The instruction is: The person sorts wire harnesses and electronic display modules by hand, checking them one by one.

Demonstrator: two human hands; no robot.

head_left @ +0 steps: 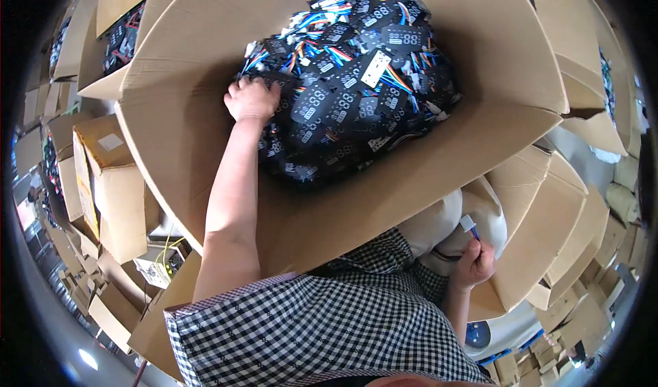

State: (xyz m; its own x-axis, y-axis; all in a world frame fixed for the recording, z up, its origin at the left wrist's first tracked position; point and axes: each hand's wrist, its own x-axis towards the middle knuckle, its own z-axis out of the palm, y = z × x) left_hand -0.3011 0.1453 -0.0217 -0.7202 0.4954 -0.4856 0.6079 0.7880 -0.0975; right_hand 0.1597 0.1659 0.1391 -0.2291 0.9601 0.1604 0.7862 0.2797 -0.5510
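Note:
A big open cardboard box [384,205] holds a heap of black display modules [343,106] with printed white digits, coloured wires and white plugs. My left hand [252,100] reaches into it at the heap's left side. Its fingers are curled at the edge of one black display module [279,80]; the fingertips are partly hidden. Outside the box, by my knee, my right hand [474,265] is closed around a short wire cable. Its white plug connector [468,223] sticks up above the fingers, with blue and red wires below it.
Other open cartons stand close on the right [548,215]. A tall carton [113,188] is at the left, near a device with yellow wires [162,265]. Another box of modules [125,41] sits at the upper left. Stacked cartons fill the background.

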